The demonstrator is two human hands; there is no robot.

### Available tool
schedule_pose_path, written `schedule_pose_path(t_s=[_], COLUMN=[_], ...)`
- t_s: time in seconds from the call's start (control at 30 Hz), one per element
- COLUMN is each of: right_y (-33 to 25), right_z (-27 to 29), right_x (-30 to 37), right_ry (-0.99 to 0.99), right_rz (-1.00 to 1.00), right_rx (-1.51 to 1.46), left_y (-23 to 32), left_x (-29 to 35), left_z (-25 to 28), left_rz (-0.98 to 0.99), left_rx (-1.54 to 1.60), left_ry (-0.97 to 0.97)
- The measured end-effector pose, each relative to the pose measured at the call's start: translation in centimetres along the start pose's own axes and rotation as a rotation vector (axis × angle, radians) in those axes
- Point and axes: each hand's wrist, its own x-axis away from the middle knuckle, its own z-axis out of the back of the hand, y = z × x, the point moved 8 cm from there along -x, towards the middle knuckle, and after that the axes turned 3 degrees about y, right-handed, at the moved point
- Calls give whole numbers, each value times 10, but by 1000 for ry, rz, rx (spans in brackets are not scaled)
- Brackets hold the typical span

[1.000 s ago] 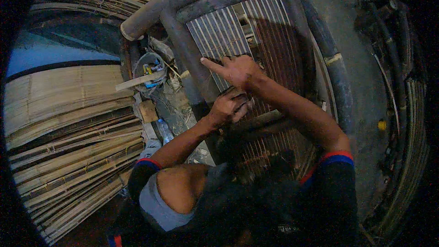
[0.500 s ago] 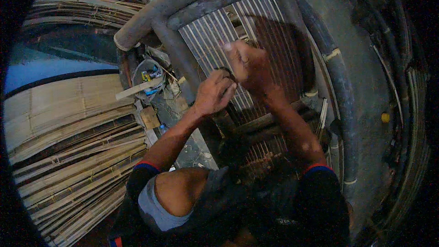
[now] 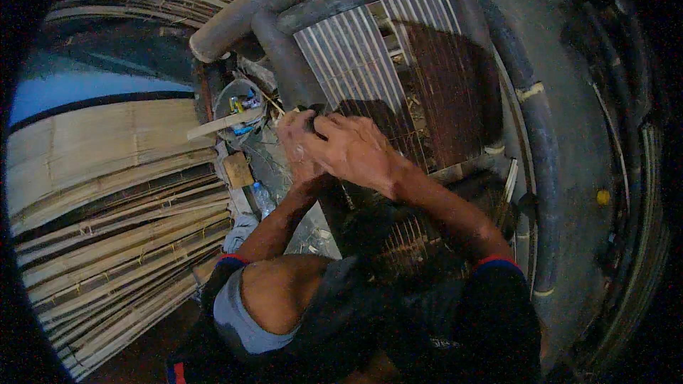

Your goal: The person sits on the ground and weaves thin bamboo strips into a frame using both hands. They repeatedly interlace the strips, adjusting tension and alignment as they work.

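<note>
My left hand [image 3: 297,144] is closed beside the left side pole of a dark pole frame [image 3: 281,50]. Over it lies my right hand [image 3: 359,153], fingers curled and touching the left one. A small dark thing [image 3: 311,109] shows at the fingertips; what it is I cannot make out. Just beyond the hands, a panel of thin pale slats [image 3: 348,57] fills the frame, with a gap between its slats. The right part of the panel lies in brown shadow. My fingers hide part of the side pole.
At the left lie stacked split-bamboo mats [image 3: 107,149]. A bucket [image 3: 238,99] with colourful wrappers and a flat wooden strip [image 3: 220,124] across it stands by the frame. Near it are a plastic bottle [image 3: 263,199] and a wood block [image 3: 238,169]. A long dark pole [image 3: 546,192] runs along the right.
Both hands have moved left to the frame's side pole. My right hand, a raised fist over the slats before, has come down onto my left. The view has shifted slightly.
</note>
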Motion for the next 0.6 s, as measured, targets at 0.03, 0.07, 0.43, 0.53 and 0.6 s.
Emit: schedule_pose_path(t_s=[0.03, 0.07, 0.43, 0.53, 0.6], right_y=[-1, -1, -28, -52, -70], right_z=[-8, -16, -51, -54, -62], right_x=[4, 8, 18, 14, 14], right_ry=[-81, -161, -207, -269, -214], right_rz=[-37, -74, -17, 57, 118], right_rx=[-1, -1, 90, 97, -28], left_y=[-4, -7, -34, -24, -21], left_x=[-1, 0, 31, 24, 20], left_z=[4, 9, 7, 13, 13], left_rz=[-5, -11, 435, 389, 375], left_rx=[-121, -240, 186, 168, 163], left_ry=[19, 37, -388, -409, -419])
